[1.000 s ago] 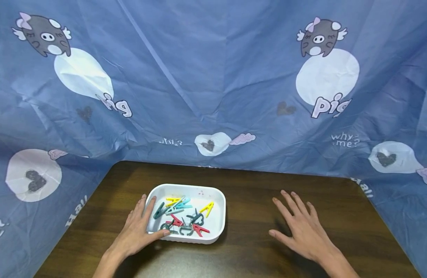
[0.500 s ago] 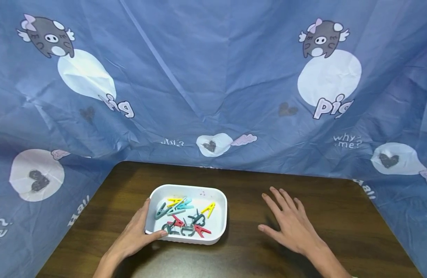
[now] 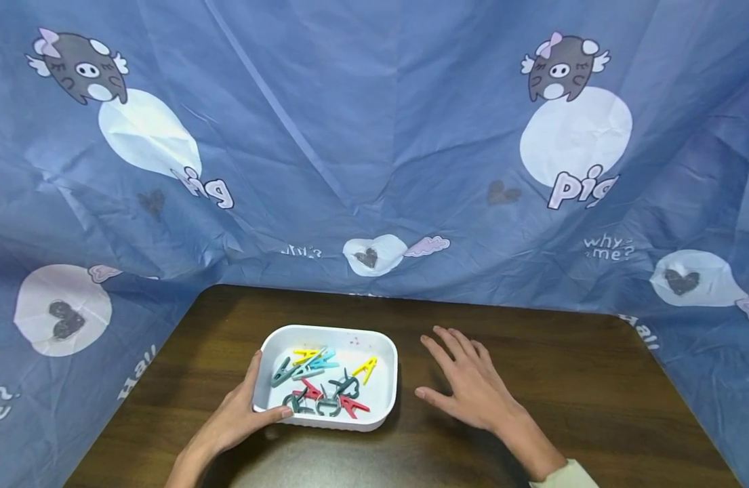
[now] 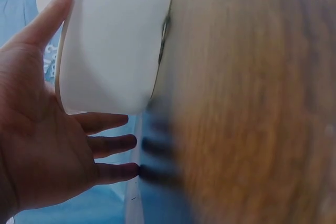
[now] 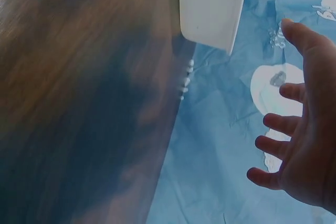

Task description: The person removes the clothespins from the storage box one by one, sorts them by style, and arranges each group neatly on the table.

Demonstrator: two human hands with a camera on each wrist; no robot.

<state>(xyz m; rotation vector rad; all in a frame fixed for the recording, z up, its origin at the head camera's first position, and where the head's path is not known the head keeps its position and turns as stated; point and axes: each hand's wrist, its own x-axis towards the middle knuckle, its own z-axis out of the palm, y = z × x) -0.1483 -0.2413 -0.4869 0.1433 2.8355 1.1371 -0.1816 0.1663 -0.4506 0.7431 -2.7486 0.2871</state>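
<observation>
A smooth white rectangular tray (image 3: 356, 425), round-cornered, holds colourful clips (image 3: 352, 404) on a dark wood-grain tabletop (image 3: 362, 464), left of centre. Its long axis runs left to right. The left hand (image 3: 236, 410) grips the near-left corner between thumb and long fingers; the right hand (image 3: 472, 390), fingers spread, hovers near the tray's right side, touching nothing.

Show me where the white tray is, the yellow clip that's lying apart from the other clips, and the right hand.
White tray (image 3: 388, 381): head view, on its right inner wall.
Yellow clip (image 3: 371, 364): head view, near where its legs meet.
Right hand (image 3: 467, 388): head view, on the back of the hand.
</observation>
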